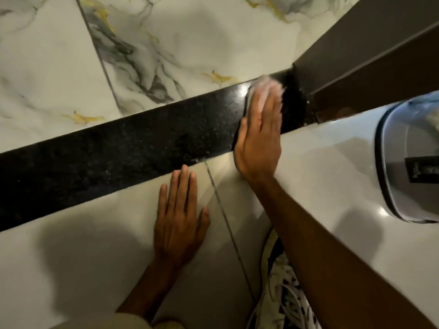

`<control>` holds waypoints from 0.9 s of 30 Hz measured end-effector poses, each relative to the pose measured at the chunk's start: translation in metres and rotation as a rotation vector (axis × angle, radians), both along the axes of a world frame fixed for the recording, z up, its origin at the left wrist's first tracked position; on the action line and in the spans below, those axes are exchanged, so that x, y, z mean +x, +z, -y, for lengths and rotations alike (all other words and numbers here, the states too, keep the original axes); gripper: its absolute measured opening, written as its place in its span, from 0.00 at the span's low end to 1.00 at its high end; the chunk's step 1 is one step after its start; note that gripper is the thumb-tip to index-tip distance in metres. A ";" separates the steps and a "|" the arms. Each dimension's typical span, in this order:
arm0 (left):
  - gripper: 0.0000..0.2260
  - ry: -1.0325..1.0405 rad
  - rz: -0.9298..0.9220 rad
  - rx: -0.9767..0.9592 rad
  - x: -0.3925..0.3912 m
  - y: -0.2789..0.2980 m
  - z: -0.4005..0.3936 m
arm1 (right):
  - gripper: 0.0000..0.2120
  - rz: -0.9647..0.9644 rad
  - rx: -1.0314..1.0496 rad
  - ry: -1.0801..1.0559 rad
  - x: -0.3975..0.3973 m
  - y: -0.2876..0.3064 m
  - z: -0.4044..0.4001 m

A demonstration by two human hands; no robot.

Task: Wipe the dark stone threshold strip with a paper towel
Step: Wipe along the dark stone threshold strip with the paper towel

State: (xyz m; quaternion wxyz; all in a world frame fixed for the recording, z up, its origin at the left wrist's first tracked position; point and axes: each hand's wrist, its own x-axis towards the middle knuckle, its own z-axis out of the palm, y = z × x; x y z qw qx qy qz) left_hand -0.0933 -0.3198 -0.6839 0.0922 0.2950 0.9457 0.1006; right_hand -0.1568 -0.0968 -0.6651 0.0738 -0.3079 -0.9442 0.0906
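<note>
A dark speckled stone threshold strip [123, 155] runs diagonally from lower left to upper right between two tiled floors. My right hand [260, 136] lies flat across its right end, pressing a white paper towel [266, 87] onto the stone; the towel pokes out, blurred, beyond my fingertips. My left hand [179, 217] rests flat with fingers spread on the plain pale tile just below the strip, its fingertips close to the strip's near edge, holding nothing.
A dark brown door frame [356, 55] stands at the strip's right end. A grey lidded bin [411, 162] sits on the pale tile at the right edge. White marble-patterned tile [166, 43] lies beyond the strip. A white and black shoe [282, 286] shows under my right forearm.
</note>
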 end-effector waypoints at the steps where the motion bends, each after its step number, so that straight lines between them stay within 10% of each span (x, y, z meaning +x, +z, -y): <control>1: 0.33 0.008 0.007 0.001 0.001 0.002 0.001 | 0.28 0.006 0.003 0.161 0.022 0.000 0.011; 4: 0.33 0.010 0.021 -0.017 0.007 0.005 0.007 | 0.30 0.058 -0.055 0.335 0.082 0.007 0.016; 10: 0.36 0.096 0.043 -0.054 0.012 0.002 0.030 | 0.32 0.000 -0.032 -0.349 -0.025 0.006 0.057; 15: 0.36 0.242 0.046 -0.092 0.010 0.008 0.059 | 0.32 0.048 -0.194 0.692 -0.012 0.004 0.126; 22: 0.33 0.531 0.029 -0.104 0.010 0.011 0.122 | 0.33 -0.017 -0.179 0.097 -0.036 0.008 0.201; 27: 0.32 0.663 0.027 -0.114 0.019 0.011 0.150 | 0.31 0.044 -0.152 0.984 -0.043 -0.005 0.276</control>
